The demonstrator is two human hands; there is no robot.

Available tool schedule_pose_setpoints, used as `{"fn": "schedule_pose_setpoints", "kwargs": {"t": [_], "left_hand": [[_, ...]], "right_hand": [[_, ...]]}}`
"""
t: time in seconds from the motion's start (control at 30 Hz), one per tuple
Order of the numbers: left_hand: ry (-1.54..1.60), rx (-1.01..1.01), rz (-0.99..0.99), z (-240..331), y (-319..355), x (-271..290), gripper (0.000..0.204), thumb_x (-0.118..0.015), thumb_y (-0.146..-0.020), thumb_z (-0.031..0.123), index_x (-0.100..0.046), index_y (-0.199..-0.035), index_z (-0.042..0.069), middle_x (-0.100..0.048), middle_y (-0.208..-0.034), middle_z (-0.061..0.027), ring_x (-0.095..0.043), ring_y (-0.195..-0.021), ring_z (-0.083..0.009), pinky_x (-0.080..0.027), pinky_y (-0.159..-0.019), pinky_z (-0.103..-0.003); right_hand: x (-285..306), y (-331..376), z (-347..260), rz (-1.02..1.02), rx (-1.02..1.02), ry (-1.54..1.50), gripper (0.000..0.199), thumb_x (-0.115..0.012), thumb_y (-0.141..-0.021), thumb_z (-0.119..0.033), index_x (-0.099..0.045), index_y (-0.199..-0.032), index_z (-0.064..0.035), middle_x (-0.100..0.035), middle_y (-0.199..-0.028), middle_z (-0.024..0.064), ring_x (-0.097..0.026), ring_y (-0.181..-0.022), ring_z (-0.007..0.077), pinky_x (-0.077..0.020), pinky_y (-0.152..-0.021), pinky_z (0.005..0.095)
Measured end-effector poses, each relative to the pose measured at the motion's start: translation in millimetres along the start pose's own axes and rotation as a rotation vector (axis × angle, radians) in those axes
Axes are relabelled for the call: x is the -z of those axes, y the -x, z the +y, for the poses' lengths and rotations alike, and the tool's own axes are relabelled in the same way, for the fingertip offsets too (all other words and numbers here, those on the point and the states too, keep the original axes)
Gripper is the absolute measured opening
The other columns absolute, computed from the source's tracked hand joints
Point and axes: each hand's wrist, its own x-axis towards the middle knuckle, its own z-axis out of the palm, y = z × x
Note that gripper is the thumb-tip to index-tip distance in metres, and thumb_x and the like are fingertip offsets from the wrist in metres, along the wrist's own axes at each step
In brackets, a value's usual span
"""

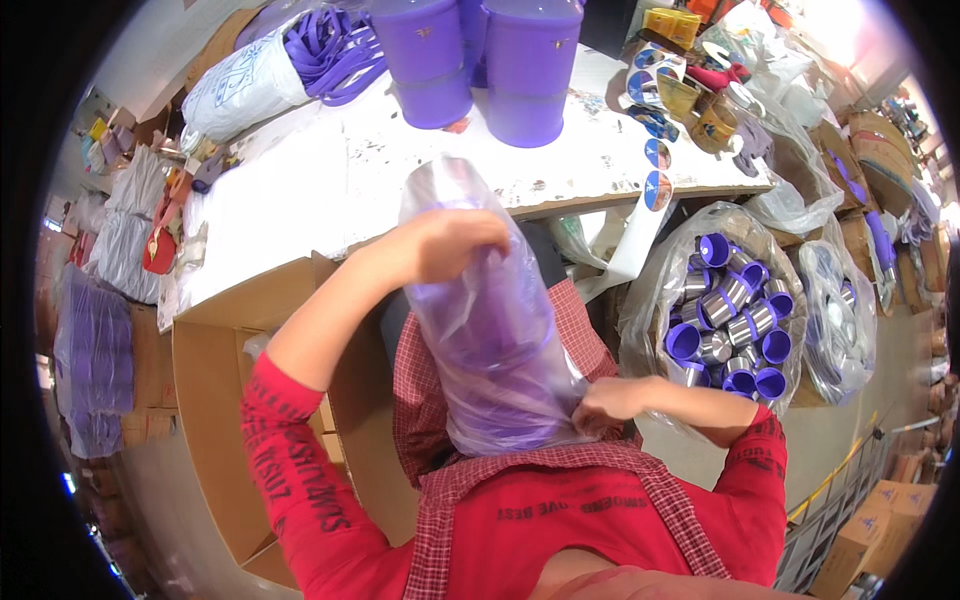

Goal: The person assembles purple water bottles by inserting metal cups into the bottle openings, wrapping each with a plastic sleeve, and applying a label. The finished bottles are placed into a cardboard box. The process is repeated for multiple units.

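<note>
A long clear plastic bag with purple, round-sided contents lies across my lap, its far end against the table's near edge. The contents look like purple containers in a column, blurred by the film, and I cannot tell how many. My left hand is closed on the bag's upper part, with its fingertips partly hidden. Lower down on the right, my right hand pinches the film near the bag's bottom. On the white table beyond stand purple buckets.
An open cardboard box stands to my left. On my right is a plastic-lined container of purple and steel cups. A sack of purple straps lies at the far left of the table. Round stickers on a strip hang over its right edge.
</note>
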Motion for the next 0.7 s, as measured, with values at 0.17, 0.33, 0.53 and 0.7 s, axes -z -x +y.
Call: {"fn": "schedule_pose_setpoints", "kwargs": {"t": [0.17,0.33,0.53,0.7], "left_hand": [[-0.297,0.151,-0.202,25.1,87.1,27.7,0.026,-0.061,-0.069,-0.006,-0.065,-0.093,0.005,-0.065,-0.100,-0.0105,-0.062,-0.099,-0.0298,-0.053,-0.084,-0.039],[-0.602,0.589,0.415,102.0,234.5,49.3,0.031,-0.065,-0.065,-0.003,-0.067,-0.096,0.003,-0.069,-0.097,-0.0109,-0.065,-0.093,-0.0310,-0.052,-0.080,-0.040],[-0.643,1.142,1.107,189.9,380.4,-59.0,0.032,-0.061,-0.090,0.009,-0.061,-0.118,-0.008,-0.067,-0.105,-0.0153,-0.062,-0.094,-0.0243,-0.049,-0.082,-0.034],[0.191,1.703,1.170,169.8,478.6,-107.8,0.033,-0.063,-0.091,0.021,-0.067,-0.111,-0.005,-0.069,-0.092,-0.0073,-0.061,-0.082,-0.0119,-0.049,-0.074,-0.027]], "right_hand": [[95.7,9.0,4.4,0.007,-0.004,-0.041,0.015,-0.065,-0.086,-0.017,-0.072,-0.098,-0.0107,-0.073,-0.088,0.0069,-0.069,-0.076,0.0203,-0.0530,-0.069,0.0338],[224.4,-5.5,-6.7,1.238,0.151,0.080,0.016,-0.063,-0.086,-0.006,-0.072,-0.099,-0.0039,-0.072,-0.085,0.0088,-0.066,-0.068,0.0133,-0.0519,-0.063,0.0270],[241.1,-89.8,18.2,1.206,-0.015,-0.504,0.017,-0.061,-0.094,-0.009,-0.068,-0.101,0.0046,-0.071,-0.086,0.0089,-0.063,-0.064,0.0091,-0.0495,-0.059,0.0213],[223.0,-113.0,51.1,1.149,-0.200,-0.441,0.019,-0.059,-0.094,-0.010,-0.066,-0.105,0.0039,-0.072,-0.087,0.0103,-0.064,-0.068,0.0110,-0.0508,-0.063,0.0224]]}}
